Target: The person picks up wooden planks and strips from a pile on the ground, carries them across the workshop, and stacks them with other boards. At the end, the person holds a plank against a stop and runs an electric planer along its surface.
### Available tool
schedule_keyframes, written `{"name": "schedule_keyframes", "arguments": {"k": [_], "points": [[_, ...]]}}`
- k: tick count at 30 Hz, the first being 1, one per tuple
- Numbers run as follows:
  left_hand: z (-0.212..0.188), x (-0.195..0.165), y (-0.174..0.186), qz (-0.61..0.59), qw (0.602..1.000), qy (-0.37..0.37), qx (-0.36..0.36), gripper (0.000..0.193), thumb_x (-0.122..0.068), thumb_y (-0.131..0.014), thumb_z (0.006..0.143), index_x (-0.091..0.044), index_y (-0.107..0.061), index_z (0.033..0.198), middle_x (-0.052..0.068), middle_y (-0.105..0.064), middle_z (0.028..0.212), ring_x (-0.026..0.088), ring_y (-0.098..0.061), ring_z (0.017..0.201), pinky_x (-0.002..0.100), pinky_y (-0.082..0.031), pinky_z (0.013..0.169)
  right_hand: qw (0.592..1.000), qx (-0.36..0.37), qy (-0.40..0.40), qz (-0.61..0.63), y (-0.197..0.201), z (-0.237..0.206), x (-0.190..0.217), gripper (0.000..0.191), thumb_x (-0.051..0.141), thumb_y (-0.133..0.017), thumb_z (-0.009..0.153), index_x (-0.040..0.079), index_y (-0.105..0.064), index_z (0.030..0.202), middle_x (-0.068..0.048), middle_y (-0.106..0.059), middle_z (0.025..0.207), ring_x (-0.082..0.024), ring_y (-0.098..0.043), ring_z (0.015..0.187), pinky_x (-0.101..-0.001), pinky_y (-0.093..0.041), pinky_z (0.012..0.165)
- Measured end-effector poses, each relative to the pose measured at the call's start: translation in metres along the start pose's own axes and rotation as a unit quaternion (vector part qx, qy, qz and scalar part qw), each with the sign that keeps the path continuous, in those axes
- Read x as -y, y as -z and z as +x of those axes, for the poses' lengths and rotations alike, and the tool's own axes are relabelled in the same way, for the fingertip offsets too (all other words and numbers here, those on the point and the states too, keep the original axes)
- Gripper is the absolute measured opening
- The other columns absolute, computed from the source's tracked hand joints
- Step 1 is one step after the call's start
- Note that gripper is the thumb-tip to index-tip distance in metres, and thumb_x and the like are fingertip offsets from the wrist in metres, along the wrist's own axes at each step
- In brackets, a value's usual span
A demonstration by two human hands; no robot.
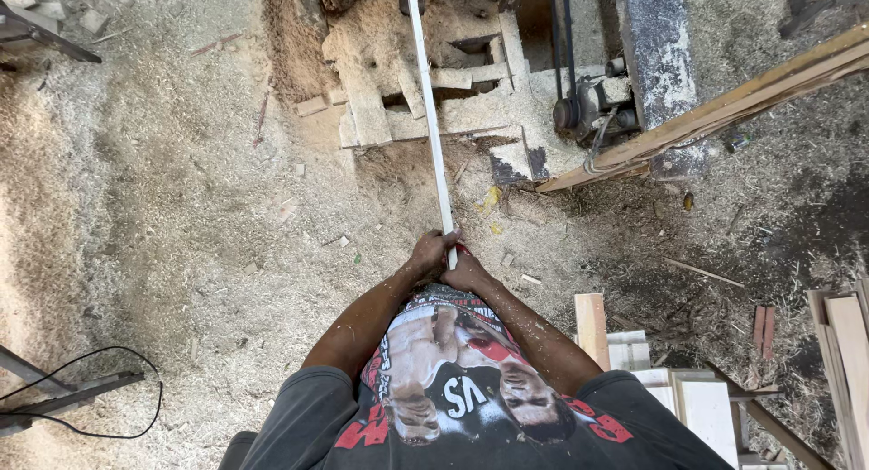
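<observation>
Head view, both hands (450, 255) gripping white strip (429, 108), sawdust floor (181, 207), motor (588, 108) ahead

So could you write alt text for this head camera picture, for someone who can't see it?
Seen from above, a person's left hand and right hand together grip the near end of a long thin white wooden strip that runs away toward a sawdust-buried machine base. Sawdust covers the floor, and cut boards are stacked at lower right.

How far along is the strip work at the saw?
Done, by the look of it: cut boards are stacked at the person's right, and sawdust covers the floor. In hand: left hand and right hand grip one long pale strip pointing toward the machine. What remains cannot be told.
</observation>
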State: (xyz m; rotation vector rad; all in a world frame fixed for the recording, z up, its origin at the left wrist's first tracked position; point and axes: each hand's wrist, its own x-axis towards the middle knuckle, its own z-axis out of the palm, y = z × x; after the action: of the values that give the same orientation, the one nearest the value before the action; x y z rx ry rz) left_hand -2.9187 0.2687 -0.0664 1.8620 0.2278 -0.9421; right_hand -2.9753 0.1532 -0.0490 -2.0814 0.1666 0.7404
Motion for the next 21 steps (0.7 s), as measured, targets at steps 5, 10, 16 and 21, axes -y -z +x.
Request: {"name": "schedule_keyframes", "arguments": {"k": [5,10,16,21], "points": [[-0.003,-0.004,0.002,-0.055,0.998,0.015,0.007,0.068,-0.056,-0.065,0.092,0.007,-0.067,0.116,0.02,-0.075,0.097,0.027,-0.072,0.084,0.039,-0.058,0.077,1.0,0.005,0.003,-0.007,0.003,0.003,0.004,0.057,0.016,-0.073,0.073,0.001,-0.059,0.125,-0.02,-0.07,0.116,-0.036,-0.069,0.109,-0.042,-0.055,0.094],[0.001,-0.006,0.005,-0.045,0.999,0.016,0.011,0.071,-0.057,-0.063,0.091,0.01,-0.069,0.115,0.021,-0.073,0.094,0.029,-0.071,0.081,0.041,-0.057,0.074,1.0,0.0,-0.008,-0.014,0.005,0.006,0.008,0.057,0.019,-0.075,0.074,0.002,-0.057,0.126,-0.02,-0.069,0.117,-0.035,-0.068,0.11,-0.0419,-0.054,0.095],[0.006,-0.007,0.012,-0.026,1.0,0.005,0.006,0.074,-0.061,-0.062,0.092,0.008,-0.067,0.118,0.019,-0.073,0.093,0.026,-0.071,0.081,0.037,-0.057,0.074,0.999,0.026,-0.012,-0.033,0.006,0.013,0.014,0.055,0.023,-0.075,0.076,0.003,-0.061,0.125,-0.019,-0.07,0.118,-0.035,-0.069,0.109,-0.0424,-0.055,0.095],[0.011,-0.01,0.016,-0.069,0.997,0.019,0.017,0.071,-0.057,-0.064,0.092,0.008,-0.066,0.121,0.02,-0.071,0.093,0.027,-0.066,0.079,0.04,-0.054,0.071,0.999,0.02,-0.017,-0.038,0.008,0.02,0.017,0.058,0.027,-0.076,0.077,0.005,-0.061,0.128,-0.019,-0.07,0.12,-0.035,-0.068,0.111,-0.0418,-0.054,0.096]]}}
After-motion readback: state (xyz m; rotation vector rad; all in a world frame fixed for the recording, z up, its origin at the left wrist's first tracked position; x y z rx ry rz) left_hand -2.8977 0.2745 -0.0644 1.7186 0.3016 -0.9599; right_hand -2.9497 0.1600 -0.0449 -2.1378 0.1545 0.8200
